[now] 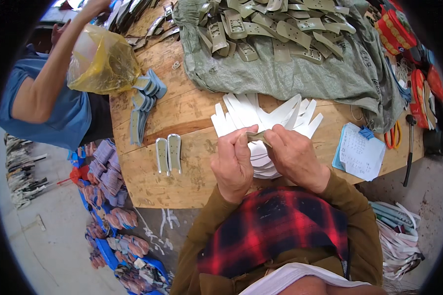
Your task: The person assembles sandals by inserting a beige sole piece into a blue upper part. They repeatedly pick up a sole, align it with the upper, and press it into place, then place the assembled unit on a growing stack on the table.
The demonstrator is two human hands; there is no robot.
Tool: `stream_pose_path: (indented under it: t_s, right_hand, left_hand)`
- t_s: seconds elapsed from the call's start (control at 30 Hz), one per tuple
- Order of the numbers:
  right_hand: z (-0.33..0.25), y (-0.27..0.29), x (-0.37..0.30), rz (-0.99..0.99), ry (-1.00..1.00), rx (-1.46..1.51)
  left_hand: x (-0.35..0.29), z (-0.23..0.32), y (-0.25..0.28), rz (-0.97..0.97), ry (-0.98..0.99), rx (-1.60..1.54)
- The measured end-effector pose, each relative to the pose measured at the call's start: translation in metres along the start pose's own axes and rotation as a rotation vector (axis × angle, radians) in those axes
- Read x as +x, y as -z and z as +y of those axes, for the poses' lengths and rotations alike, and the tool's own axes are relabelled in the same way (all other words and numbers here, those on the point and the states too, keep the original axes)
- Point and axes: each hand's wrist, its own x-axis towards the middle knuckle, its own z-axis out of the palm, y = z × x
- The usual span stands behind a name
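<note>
Fingers [228,146] of the left hand [234,164] and right hand [299,156] pinch a small olive piece [257,137] between them, at twelve o'clock from the plaid cloth [280,226], over fanned white strips [241,113]. An uneven pull could slip it loose onto the strips, and an elbow swung toward three o'clock could catch the notepad [362,152].

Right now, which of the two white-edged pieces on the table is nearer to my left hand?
The right piece; the left piece lies farther from your left hand.
</note>
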Motion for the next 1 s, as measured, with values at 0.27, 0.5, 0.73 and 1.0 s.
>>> stream_pose_path:
  t_s: [0.27,0.5,0.73,1.0]
  right_hand:
    - [-0.001,0.038,0.020,-0.158,-0.294,0.717]
    - [-0.003,0.033,0.013,-0.238,-0.358,0.807]
    - [-0.003,0.031,0.014,-0.198,-0.175,0.707]
    - [0.006,0.026,0.003,-0.322,-0.251,0.718]
  left_hand:
    - [0.022,0.000,0.010,-0.256,0.553,-1.197]
    - [0.016,0.000,0.006,-0.134,0.077,-0.276]
    - [0.034,-0.010,0.006,-0.294,0.320,-0.839]
    - [0.036,0.002,0.000,-0.217,0.132,-0.374]
